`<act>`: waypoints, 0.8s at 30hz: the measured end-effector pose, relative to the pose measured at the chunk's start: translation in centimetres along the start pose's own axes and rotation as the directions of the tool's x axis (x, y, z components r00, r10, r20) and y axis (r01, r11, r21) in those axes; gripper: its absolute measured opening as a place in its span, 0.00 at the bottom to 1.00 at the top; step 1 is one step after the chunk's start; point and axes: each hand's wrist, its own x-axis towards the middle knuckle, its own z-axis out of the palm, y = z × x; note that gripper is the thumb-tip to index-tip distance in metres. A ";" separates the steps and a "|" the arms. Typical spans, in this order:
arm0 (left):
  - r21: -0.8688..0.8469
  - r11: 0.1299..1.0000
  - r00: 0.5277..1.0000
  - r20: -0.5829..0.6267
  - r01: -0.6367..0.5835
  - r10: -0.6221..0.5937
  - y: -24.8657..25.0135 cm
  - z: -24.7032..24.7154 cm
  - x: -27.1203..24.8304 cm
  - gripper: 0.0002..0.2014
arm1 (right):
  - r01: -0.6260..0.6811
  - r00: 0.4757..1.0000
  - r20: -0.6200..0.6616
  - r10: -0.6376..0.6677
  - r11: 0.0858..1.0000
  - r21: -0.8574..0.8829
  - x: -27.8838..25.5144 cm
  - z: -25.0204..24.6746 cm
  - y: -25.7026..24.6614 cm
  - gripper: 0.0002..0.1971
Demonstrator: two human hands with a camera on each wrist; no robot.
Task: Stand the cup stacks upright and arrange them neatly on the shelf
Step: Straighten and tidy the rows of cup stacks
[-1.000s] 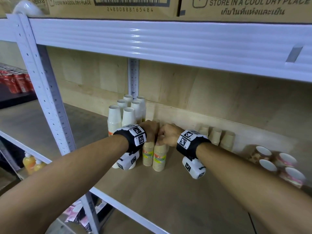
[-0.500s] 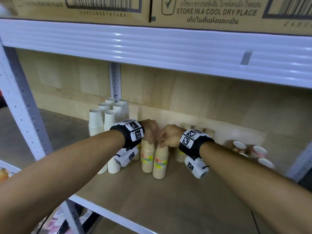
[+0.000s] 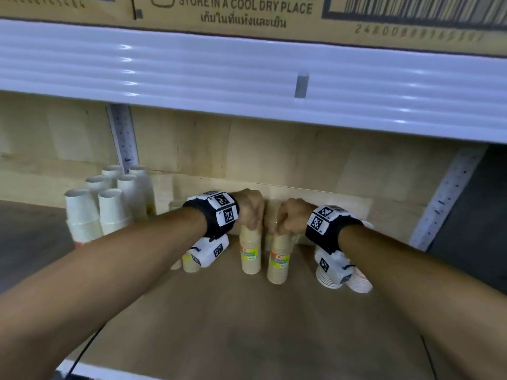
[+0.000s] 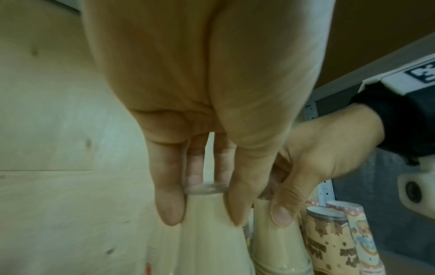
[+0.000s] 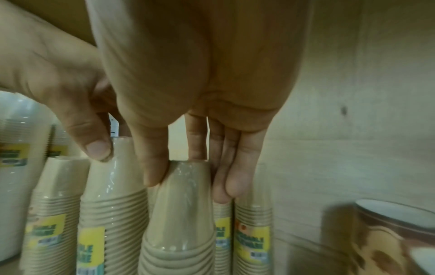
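Two tan cup stacks in clear wrap with yellow labels stand upright side by side on the wooden shelf (image 3: 247, 330). My left hand (image 3: 251, 215) pinches the top of the left stack (image 3: 249, 259) from above; the left wrist view shows thumb and fingers (image 4: 169, 210) round its top cup (image 4: 209, 241). The right stack (image 3: 277, 266) is held the same way by my right hand (image 3: 290, 219), fingers (image 5: 226, 186) curled round its top (image 5: 181, 214). The two hands almost touch. Whether the bases rest on the board is hidden.
Upright white cup stacks (image 3: 109, 212) fill the back left. More tan stacks (image 3: 190, 266) stand under my left wrist and behind. Patterned cups (image 3: 359, 282) lie below my right wrist. The white shelf beam (image 3: 247, 78) hangs low overhead, with a post (image 3: 447, 196) at right.
Both hands have moved the two tan stacks to the right, away from the white cups and closer to the patterned cups. The head view has also shifted right. Both grips are unchanged.
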 end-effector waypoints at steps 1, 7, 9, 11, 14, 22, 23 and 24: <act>-0.004 1.000 1.000 -0.005 -0.012 0.012 0.3 0.1 0.5 0.13 | -0.013 1.000 0.000 0.013 1.000 0.002 0.0 -0.1 0.6 0.14; 0.023 0.996 0.995 -0.056 -0.087 0.088 2.5 0.5 3.2 0.08 | -0.034 0.999 -0.032 0.035 0.998 0.046 -0.2 -1.0 3.2 0.10; 0.036 0.995 0.993 -0.066 -0.093 0.096 2.9 0.6 3.9 0.09 | -0.008 0.998 -0.065 0.012 0.998 0.063 -0.4 -1.1 3.6 0.06; 0.050 0.994 0.993 -0.061 -0.099 0.102 3.2 0.7 4.6 0.11 | -0.002 0.996 -0.090 0.009 0.997 0.076 0.0 -0.9 3.9 0.04; 0.071 0.992 0.993 -0.039 -0.107 0.110 3.5 1.1 5.4 0.08 | -0.021 0.995 -0.095 0.029 0.996 0.090 0.9 -0.5 4.1 0.04; 0.162 0.980 0.991 -0.055 -0.114 0.125 3.9 2.0 6.6 0.05 | -0.030 0.995 -0.093 0.039 0.995 0.098 2.2 0.3 4.2 0.12; 0.172 0.978 0.990 -0.057 -0.115 0.126 3.9 2.1 6.7 0.04 | -0.027 0.995 -0.092 0.036 0.995 0.095 2.3 0.4 4.2 0.13; 0.179 0.977 0.990 -0.057 -0.116 0.128 3.9 2.2 6.7 0.05 | -0.025 0.995 -0.090 0.034 0.995 0.092 2.3 0.4 4.2 0.13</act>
